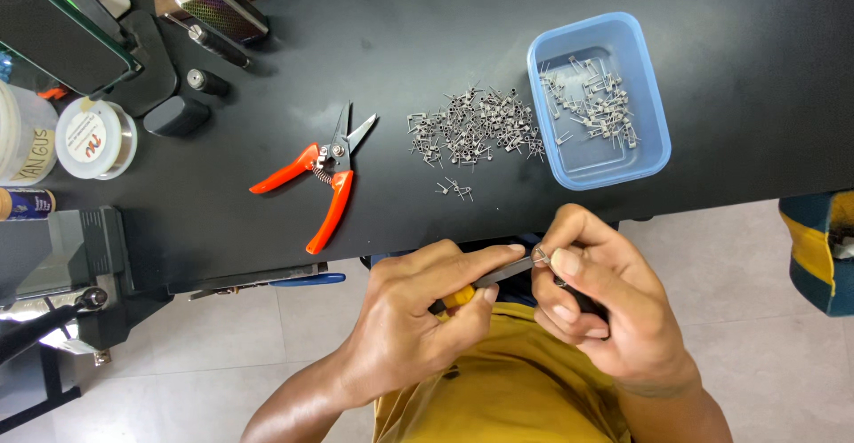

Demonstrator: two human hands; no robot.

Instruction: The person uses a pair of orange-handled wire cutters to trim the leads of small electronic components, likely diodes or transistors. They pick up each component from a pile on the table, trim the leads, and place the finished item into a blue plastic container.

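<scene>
My left hand (418,318) grips a thin tool with a yellow handle (460,297) and a grey metal shaft (503,270), held just below the black table's front edge. My right hand (605,296) pinches a small wire coil (541,253) at the shaft's tip between thumb and forefinger. A heap of small metal wire coils (471,130) lies on the black table (427,34) above my hands. A blue plastic tray (654,132) to the right of the heap holds several more coils.
Orange-handled snips (320,181) lie open left of the heap. A wire spool (93,139), dark cylinders (206,81) and a patterned box device (222,5) sit at the far left. A vice (76,256) is clamped at the table's left front edge.
</scene>
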